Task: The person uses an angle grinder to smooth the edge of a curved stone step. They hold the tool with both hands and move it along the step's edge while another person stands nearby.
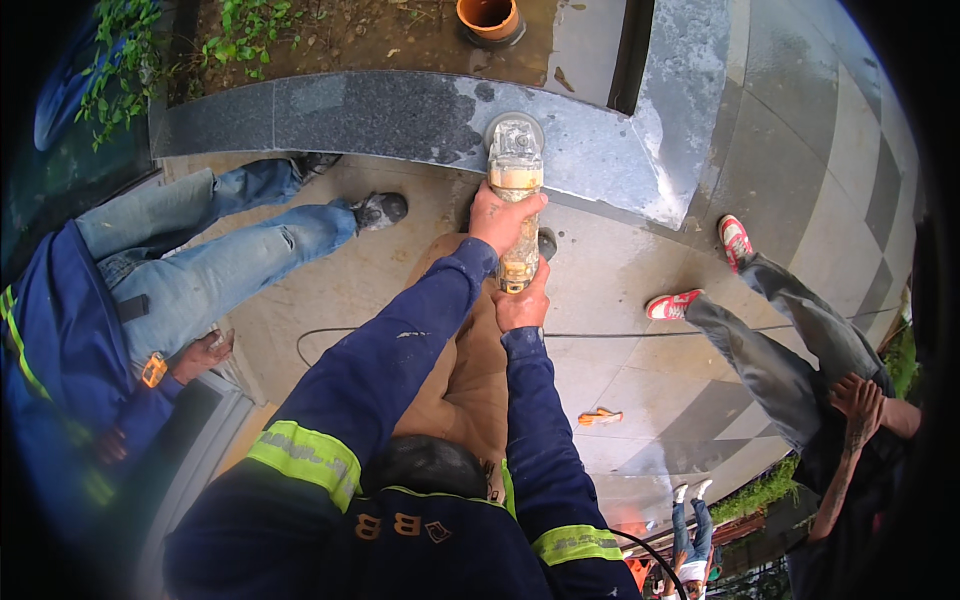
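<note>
A dusty, yellowish angle grinder (517,178) points away from me. Its round disc (537,134) lies on the grey stone ledge (370,115). My left hand (500,220) wraps round the middle of the grinder's body, thumb across the top. Nearer to me, my right hand (524,300) grips the rear end of the same tool. The stone is dark left of the disc and has pale, whitish patches to its right. The disc's underside is hidden.
Behind the ledge, an orange pipe (490,18) stands in a muddy, wet planter. One person's jeans (240,245) show at left; another person in red-and-white shoes (675,304) is at right. A black cable (610,336) and an orange glove-like item (600,416) lie on the paving.
</note>
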`<state>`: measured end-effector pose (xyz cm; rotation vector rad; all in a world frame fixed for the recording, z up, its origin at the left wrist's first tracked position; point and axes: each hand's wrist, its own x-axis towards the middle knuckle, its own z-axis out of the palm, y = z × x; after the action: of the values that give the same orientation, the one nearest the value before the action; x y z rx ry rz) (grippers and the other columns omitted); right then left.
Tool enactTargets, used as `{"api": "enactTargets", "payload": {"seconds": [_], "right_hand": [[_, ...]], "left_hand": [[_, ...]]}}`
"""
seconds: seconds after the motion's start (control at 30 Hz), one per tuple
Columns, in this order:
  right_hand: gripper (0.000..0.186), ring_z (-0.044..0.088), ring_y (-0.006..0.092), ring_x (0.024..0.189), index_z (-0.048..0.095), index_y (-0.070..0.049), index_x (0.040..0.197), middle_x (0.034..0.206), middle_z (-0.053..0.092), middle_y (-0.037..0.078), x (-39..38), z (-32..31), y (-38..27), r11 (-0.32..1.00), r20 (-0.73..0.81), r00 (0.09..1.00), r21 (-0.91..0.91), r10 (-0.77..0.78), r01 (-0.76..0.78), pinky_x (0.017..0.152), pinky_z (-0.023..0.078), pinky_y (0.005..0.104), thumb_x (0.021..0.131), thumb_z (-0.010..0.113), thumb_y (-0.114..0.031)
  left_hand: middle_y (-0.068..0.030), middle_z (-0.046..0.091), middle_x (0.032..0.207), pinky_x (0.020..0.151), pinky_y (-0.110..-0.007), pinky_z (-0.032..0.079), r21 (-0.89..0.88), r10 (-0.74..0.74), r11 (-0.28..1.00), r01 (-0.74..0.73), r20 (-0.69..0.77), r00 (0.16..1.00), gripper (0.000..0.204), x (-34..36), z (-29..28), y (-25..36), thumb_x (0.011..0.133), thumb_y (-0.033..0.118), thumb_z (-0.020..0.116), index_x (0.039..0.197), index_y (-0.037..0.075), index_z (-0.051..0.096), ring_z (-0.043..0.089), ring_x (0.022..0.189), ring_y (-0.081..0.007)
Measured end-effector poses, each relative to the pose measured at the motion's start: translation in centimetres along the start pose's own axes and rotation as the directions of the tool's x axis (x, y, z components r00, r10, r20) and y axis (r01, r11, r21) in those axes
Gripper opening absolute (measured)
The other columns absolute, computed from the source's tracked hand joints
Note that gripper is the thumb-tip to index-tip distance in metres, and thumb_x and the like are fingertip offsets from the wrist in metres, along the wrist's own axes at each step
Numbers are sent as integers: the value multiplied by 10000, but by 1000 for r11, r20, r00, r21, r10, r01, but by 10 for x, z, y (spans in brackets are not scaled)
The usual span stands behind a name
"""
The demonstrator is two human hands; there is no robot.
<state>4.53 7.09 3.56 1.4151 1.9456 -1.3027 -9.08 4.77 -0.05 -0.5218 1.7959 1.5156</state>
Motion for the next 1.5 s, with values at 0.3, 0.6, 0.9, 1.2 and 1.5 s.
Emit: {"api": "enactTargets", "payload": {"seconds": [0.3,0.6,0.9,1.2,1.5], "right_hand": [[867,647,423,1002,344,-151,1382,1037,671,242,0,-24,-4,993,-74,995,100,68,-61,871,511,462,628,757,-31],[829,626,452,1013,339,-140,1380,1057,663,242,3,-12,-3,999,-20,999,-2,45,-45,879,501,471,649,710,-18],[865,635,446,1001,329,-172,1390,1025,666,260,-13,-22,4,995,-55,994,28,96,-94,864,508,475,640,740,-40],[853,631,451,987,330,-140,1388,1016,665,257,23,-21,-5,998,-35,998,40,-43,44,852,509,472,652,751,-55],[861,642,436,1001,343,-133,1383,1040,669,249,0,-25,-12,997,-46,997,47,59,-57,859,514,464,639,767,-41]], "left_hand": [[-148,670,1023,819,-337,521,96,2,995,-4,16,1000,616,-1,35,3,675,258,849,1121,-45,549,657,913,-216],[-126,674,1023,819,-335,521,-29,9,1000,-9,13,1000,595,4,15,-7,672,226,854,1114,-38,555,653,910,-197],[-147,659,1045,839,-336,513,92,-16,996,13,36,999,613,-13,28,-6,678,221,851,1133,-46,538,649,933,-216],[-135,677,1019,820,-348,527,-60,47,997,-46,4,999,596,20,29,2,669,248,854,1109,-32,566,662,907,-219],[-138,671,1038,837,-340,521,20,-22,1000,21,43,999,626,5,29,0,690,227,840,1164,-46,534,657,923,-213]]}}
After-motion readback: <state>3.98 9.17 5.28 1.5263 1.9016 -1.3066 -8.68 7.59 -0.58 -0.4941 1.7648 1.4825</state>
